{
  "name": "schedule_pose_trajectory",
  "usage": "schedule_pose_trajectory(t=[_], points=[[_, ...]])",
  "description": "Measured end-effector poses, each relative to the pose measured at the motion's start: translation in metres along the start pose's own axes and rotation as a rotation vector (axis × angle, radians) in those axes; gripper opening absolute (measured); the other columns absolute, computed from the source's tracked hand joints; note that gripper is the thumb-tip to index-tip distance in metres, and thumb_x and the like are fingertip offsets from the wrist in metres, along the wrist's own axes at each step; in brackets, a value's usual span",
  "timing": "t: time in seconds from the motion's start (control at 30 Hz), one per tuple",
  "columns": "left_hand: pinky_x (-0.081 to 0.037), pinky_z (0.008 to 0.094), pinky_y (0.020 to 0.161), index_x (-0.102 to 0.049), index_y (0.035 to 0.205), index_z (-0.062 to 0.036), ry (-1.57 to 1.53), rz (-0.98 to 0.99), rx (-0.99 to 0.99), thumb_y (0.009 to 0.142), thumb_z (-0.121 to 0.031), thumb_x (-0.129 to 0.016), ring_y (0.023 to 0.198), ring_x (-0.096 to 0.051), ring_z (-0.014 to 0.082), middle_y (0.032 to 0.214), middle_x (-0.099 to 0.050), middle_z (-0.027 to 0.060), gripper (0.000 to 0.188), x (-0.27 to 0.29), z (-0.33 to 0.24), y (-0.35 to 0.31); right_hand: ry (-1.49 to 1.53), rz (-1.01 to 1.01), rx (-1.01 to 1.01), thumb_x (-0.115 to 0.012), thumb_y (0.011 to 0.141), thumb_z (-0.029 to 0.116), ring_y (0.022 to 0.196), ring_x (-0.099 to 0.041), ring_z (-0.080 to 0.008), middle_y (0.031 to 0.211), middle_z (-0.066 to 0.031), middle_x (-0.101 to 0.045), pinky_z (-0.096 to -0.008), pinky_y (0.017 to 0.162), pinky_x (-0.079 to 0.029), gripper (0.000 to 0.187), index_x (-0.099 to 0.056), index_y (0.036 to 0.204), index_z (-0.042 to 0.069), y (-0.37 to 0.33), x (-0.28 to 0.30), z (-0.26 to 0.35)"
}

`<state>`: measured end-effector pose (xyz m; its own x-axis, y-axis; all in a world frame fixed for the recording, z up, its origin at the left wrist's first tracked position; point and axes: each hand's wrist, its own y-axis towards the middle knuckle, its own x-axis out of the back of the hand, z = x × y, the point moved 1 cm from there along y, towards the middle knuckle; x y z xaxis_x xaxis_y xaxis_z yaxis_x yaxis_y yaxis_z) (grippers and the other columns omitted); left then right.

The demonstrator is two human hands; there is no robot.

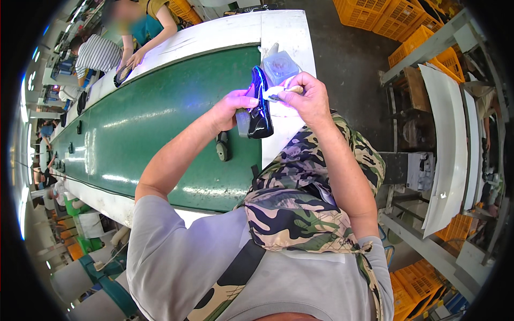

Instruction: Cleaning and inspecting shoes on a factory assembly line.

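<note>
A glossy black shoe [260, 115] is tilted up over the end of the green belt, with blue-violet light shining on it. My left hand [233, 108] grips it from the left side, the thumb across the upper. Close against its right side, my right hand [309, 98] pinches a small whitish cloth [276, 92], its fingers closed. Whether the cloth touches the shoe is hard to tell. Just beyond that hand, a translucent plastic container [281, 65] stands on the white table edge. Another dark shoe [222, 146] lies on the belt below my left hand.
The green conveyor belt [160, 128] runs off to the left between white ledges [284, 27], carrying several small dark shoes. Across it, a co-worker's hands [131, 59] hold a shoe. Yellow crates [364, 13] stand at the back right, and a metal rack with white sheets [447, 144] at the right.
</note>
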<state>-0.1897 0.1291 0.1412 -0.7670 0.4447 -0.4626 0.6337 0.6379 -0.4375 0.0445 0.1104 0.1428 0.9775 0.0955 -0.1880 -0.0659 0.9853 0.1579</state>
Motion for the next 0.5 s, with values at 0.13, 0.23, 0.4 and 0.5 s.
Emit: schedule_pose_trajectory(t=[0.13,0.23,0.4,0.5], points=[[-0.057,0.037,0.091,-0.056,0.129,0.0001,-0.032,-0.032,-0.017,0.084,-0.029,-0.075,0.097,-0.07,0.0223,0.11,-0.07,0.0122,0.057,0.004,0.003,0.002,-0.007,0.027,0.005,-0.079,0.078,0.001,0.078,-0.058,-0.0081,0.084,-0.0019,-0.066,-0.0257,0.07,-0.05,0.018,-0.062,0.082,0.003,-0.002,-0.001,0.001],[-0.057,0.0381,0.092,-0.057,0.128,-0.0011,-0.077,-0.041,-0.001,0.085,-0.029,-0.074,0.099,-0.07,0.0225,0.111,-0.07,0.0118,0.054,0.005,0.003,0.003,0.006,0.046,0.001,-0.078,0.078,0.0,0.078,-0.058,-0.0076,0.084,-0.0018,-0.065,-0.025,0.07,-0.049,0.018,-0.062,0.083,0.003,-0.004,0.001,0.002],[-0.057,0.04,0.093,-0.059,0.126,-0.0019,-0.143,-0.065,0.004,0.087,-0.029,-0.072,0.098,-0.071,0.0233,0.111,-0.07,0.0122,0.049,0.002,0.004,0.004,-0.006,0.08,-0.028,-0.078,0.078,0.0,0.077,-0.058,-0.0078,0.084,-0.0025,-0.065,-0.0251,0.069,-0.049,0.018,-0.06,0.083,0.003,-0.009,0.006,0.009],[-0.057,0.0407,0.092,-0.059,0.126,-0.0022,-0.203,-0.083,0.029,0.089,-0.028,-0.07,0.096,-0.071,0.024,0.111,-0.071,0.0129,0.046,-0.002,0.008,0.007,-0.044,0.075,-0.006,-0.078,0.077,0.0,0.077,-0.058,-0.0086,0.085,-0.004,-0.066,-0.0261,0.069,-0.049,0.019,-0.059,0.082,0.003,-0.012,0.011,0.013]])
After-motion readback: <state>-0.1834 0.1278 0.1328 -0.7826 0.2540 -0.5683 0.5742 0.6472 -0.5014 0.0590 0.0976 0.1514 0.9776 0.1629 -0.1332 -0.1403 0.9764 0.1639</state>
